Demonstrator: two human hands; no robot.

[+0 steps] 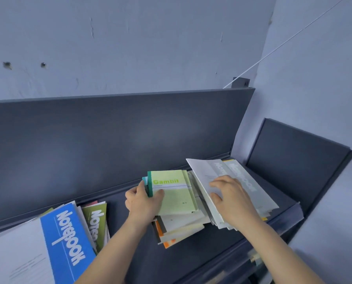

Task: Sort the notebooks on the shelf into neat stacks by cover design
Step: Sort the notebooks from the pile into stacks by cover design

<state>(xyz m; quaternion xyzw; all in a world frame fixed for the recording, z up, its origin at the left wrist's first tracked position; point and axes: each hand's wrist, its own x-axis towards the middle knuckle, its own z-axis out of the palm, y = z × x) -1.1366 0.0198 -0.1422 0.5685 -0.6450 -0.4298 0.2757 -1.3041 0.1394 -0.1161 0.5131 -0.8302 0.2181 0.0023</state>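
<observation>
A pale green "Gambit" notebook (176, 196) with a dark green spine lies on top of a messy middle pile (181, 226) on the dark shelf (130, 253). My left hand (143, 201) grips it at the spine side, thumb on the cover. To the right, a fanned pile of grey "Notebook" covers (240, 181) leans over the middle pile. My right hand (230, 196) rests on the top grey cover with fingers bent down onto it. At the lower left lie a blue "Notebook" (65, 242) and an olive green "Notebook" (96, 222).
The shelf has a tall dark back panel (109, 136) and a second dark panel (293, 160) at the right end. A pale wall rises behind. Lower shelf levels with more items show at the bottom right (252, 259).
</observation>
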